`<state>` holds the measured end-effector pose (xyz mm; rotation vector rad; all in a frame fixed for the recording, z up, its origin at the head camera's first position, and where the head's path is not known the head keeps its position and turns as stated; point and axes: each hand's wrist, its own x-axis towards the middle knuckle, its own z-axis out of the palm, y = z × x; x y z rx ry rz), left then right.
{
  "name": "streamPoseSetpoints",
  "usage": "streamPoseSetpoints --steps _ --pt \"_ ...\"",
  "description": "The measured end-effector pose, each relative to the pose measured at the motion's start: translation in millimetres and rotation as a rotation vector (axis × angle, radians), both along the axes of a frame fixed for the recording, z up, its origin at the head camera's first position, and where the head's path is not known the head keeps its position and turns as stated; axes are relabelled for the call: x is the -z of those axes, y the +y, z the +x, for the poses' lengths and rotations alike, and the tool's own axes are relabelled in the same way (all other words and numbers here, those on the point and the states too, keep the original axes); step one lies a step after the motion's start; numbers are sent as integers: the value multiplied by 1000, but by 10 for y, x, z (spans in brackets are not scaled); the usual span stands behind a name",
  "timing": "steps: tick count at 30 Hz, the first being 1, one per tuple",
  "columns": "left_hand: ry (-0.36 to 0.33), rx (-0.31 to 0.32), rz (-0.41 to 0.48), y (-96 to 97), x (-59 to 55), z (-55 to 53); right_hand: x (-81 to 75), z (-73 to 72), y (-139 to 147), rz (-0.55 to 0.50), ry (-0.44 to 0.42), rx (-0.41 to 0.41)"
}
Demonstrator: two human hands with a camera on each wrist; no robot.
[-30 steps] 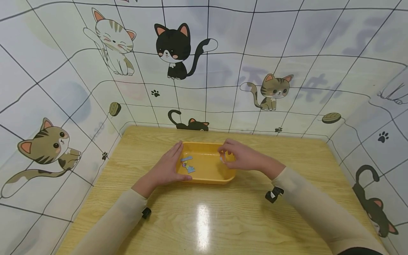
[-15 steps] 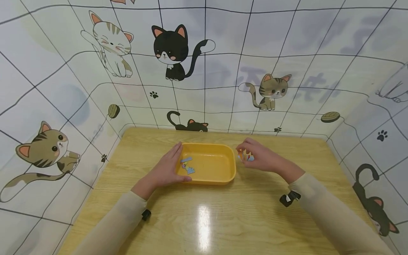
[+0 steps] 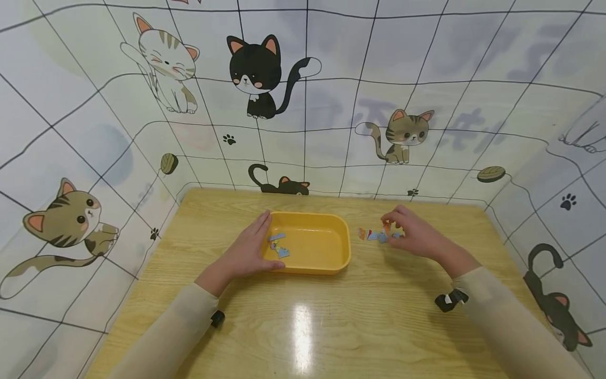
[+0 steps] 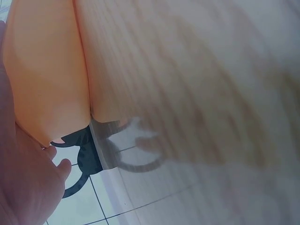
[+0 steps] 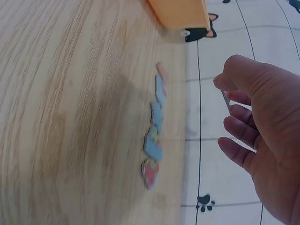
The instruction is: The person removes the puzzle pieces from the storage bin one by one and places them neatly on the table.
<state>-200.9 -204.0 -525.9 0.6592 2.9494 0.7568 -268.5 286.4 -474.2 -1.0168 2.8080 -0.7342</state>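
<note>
Pinching a small puzzle piece (image 5: pixel 226 100) between thumb and fingertips, right hand (image 3: pixel 418 237) above a row of five pieces (image 5: pixel 156 117) on the wooden table (image 3: pixel 265 321), right of the yellow tray (image 3: pixel 307 270), left hand (image 3: pixel 247 248) spread, fingers straight against tray's end, more pieces (image 3: pixel 282 252) inside.

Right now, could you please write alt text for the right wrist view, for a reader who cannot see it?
A right hand pinches a thin piece; five small colourful pieces lie in a row on a wood-grain table. Part of an orange-yellow tray shows at the top, and a patterned wall stands behind.
</note>
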Motion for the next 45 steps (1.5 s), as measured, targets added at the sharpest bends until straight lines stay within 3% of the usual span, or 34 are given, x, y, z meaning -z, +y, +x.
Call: streamPoseSetpoints --steps 16,28,36,45 --pt "-20 3 5 -1 -18 18 103 20 409 7 42 101" --pt "-15 6 2 -7 -13 16 154 42 599 -4 109 95" --pt "-15 5 3 -4 -24 16 244 49 697 13 1 190" --pt "-21 -1 -5 -13 12 -5 357 15 797 10 -94 203"
